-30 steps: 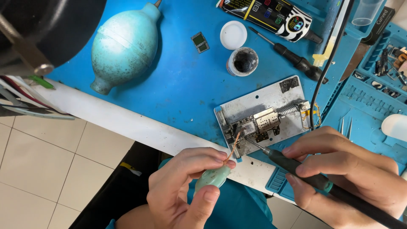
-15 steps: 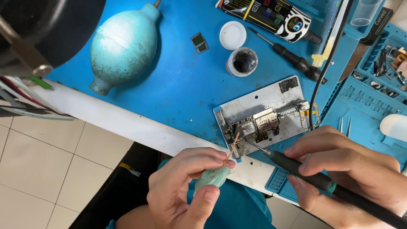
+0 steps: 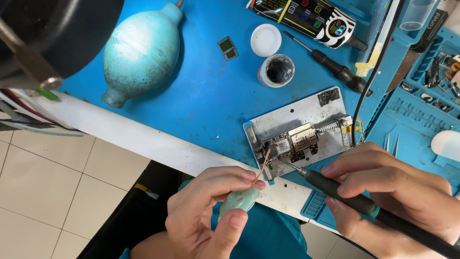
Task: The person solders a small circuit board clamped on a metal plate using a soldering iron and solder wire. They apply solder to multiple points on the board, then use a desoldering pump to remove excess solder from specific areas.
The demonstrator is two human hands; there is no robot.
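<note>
The left hand grasps a small pale green spool between thumb and fingers, and a thin copper braid goes from it up to the circuit board. The board sits clamped in a metal holder on the blue mat. The right hand is closed around a soldering iron, its tip touching the board just beside the braid. A green rubber blower lies well apart.

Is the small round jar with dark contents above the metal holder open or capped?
Open. The small round jar shows its dark inside from above, and a round white lid lies apart beside it on the blue mat.
</note>
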